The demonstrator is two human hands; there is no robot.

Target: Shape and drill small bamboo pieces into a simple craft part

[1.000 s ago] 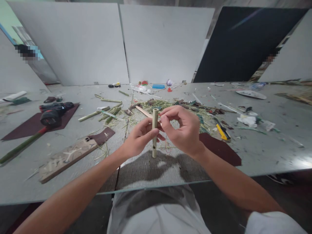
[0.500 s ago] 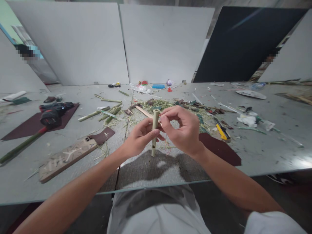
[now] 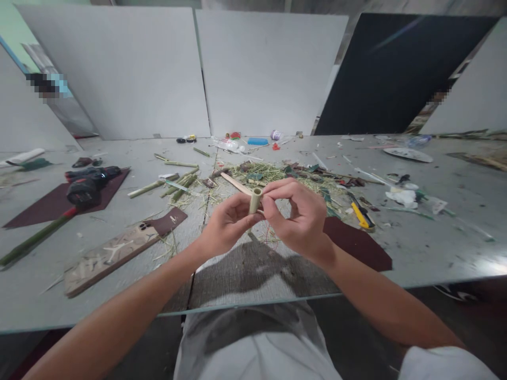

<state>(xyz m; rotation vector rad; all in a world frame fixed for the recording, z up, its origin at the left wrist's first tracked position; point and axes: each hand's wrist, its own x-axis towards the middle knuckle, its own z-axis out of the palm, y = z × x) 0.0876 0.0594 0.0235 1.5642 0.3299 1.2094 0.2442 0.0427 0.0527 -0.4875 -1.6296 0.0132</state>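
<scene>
The tube (image 3: 255, 200) stands between the two hands, its hollow end up and leaning toward the wearer. The left hand (image 3: 227, 224) grips it, thumb on the near side and fingers behind. The right hand (image 3: 297, 214) has thumb and forefinger drawn together beside the upper end — whether they pinch anything cannot be told. The tube is judged light, stiff and fairly smooth, liable to split at the rim under a hard squeeze; best hold is mid-length, below the opening. Beyond the fingers lie a flat stick (image 3: 235, 182) and shavings (image 3: 269, 171), which crowd that side. Right of the right fingers lies a yellow cutter (image 3: 360, 214). Most room is nearer the wearer — between the fingers and the table's (image 3: 237, 279) front edge
</scene>
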